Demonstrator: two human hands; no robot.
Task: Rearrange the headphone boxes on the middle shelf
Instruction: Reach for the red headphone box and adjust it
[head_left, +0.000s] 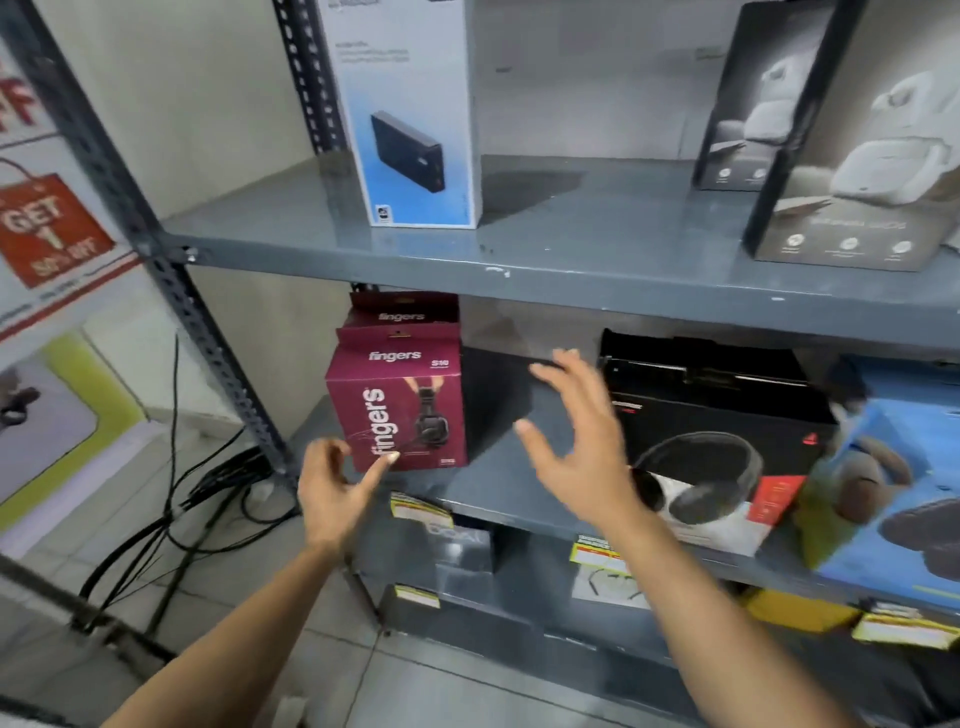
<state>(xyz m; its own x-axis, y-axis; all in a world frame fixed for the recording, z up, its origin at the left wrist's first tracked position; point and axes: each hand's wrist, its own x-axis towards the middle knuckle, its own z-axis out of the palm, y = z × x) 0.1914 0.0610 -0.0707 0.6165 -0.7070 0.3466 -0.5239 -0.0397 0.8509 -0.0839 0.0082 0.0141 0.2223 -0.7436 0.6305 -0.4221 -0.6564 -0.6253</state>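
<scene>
A maroon "fingers" headphone box (397, 402) stands at the left end of the grey middle shelf (498, 483), with a second maroon box (404, 310) behind it. My left hand (332, 493) is open just below the front box's lower left corner, one fingertip touching its front face. My right hand (576, 431) hovers open, fingers spread, over the bare gap to the right of that box. A black headphone box (717, 431) sits right of the gap, and a blue headphone box (898, 483) at the far right.
The upper shelf (545, 249) carries a white-and-blue box (415, 114) and two dark boxes (857, 156). Yellow price tags (418, 506) hang on the shelf edges. Black cables (208, 499) lie on the tiled floor beside the left upright post (171, 270). More boxes fill the lower shelf.
</scene>
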